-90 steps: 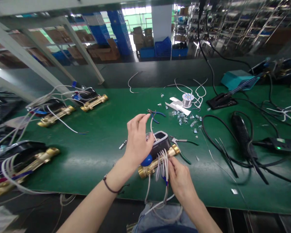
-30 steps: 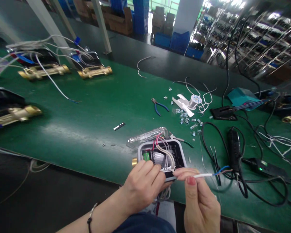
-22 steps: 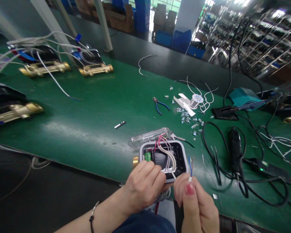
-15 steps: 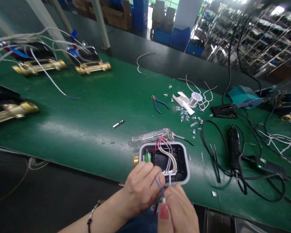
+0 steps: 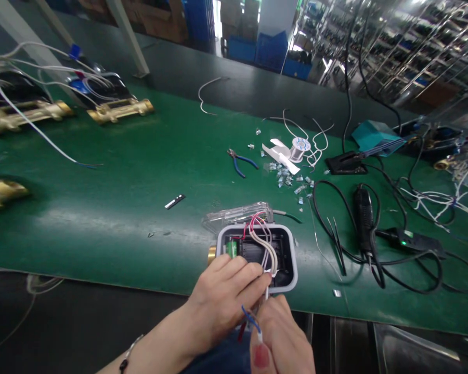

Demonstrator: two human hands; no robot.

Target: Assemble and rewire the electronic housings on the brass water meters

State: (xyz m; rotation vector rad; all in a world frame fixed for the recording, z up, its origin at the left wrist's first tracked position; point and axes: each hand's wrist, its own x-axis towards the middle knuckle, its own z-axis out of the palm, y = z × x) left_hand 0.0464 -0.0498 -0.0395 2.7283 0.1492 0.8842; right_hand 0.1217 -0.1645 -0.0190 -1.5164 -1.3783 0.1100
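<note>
A black box with a grey rim (image 5: 293,259) sits at the table's front edge, its clear lid (image 5: 234,215) tipped back behind it. Inside are a green cylindrical part (image 5: 231,248) and a bundle of white wires (image 5: 272,254). My left hand (image 5: 230,283) rests over the near rim, fingers closed around the wires by the box's front wall; the fingertips are partly hidden. Close beside it, my right hand (image 5: 283,332) grips a white cable (image 5: 260,337), thumb on top. Blue and brown wire ends (image 5: 251,316) stick out of the cable toward my left hand.
Blue-handled cutters (image 5: 242,162), a solder spool (image 5: 299,149) and small clear pieces (image 5: 284,176) lie behind the box. To the right are tweezers (image 5: 337,246), a black corded tool (image 5: 363,218) and a soldering iron stand (image 5: 347,162). Brass fittings (image 5: 120,109) stand at left.
My right hand has drawn slightly down and toward me with the cable. My left fingers have shifted right along the wires. The whole view has swung a little to the right.
</note>
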